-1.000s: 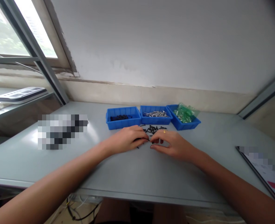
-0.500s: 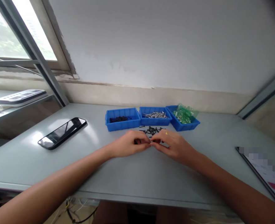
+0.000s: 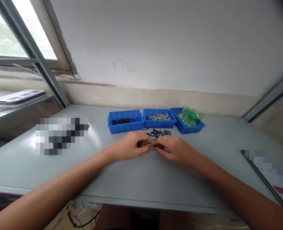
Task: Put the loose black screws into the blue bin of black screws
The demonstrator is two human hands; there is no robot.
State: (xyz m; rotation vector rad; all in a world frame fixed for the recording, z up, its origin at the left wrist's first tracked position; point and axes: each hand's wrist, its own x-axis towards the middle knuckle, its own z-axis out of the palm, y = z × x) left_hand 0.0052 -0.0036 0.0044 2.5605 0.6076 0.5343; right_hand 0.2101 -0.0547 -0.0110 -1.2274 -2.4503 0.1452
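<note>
My left hand (image 3: pixel 134 145) is closed, thumb and fingertips pinched together, with dark pieces that look like black screws (image 3: pixel 139 144) showing inside the curled fingers. Just across a small gap, my right hand (image 3: pixel 175 147), with a ring on one finger, pinches a thin dark piece, apparently a black screw (image 3: pixel 153 145), pointing at the left fingertips. Behind the hands lies a loose pile of black screws (image 3: pixel 157 132) on the grey table (image 3: pixel 141 179). The fingers hide part of what each hand holds.
Along the back stand three blue bins: one with black screws (image 3: pixel 111 127), one with silver nail-like pieces (image 3: pixel 159 124), one with green plastic bags (image 3: pixel 190 116). A pixelated phone (image 3: pixel 62 135) lies left. A dark-edged flat panel (image 3: pixel 258 172) lies right.
My fingertips, touching before, have parted slightly, and the thin dark piece now shows between them. Both hands have shifted a little to the left.
</note>
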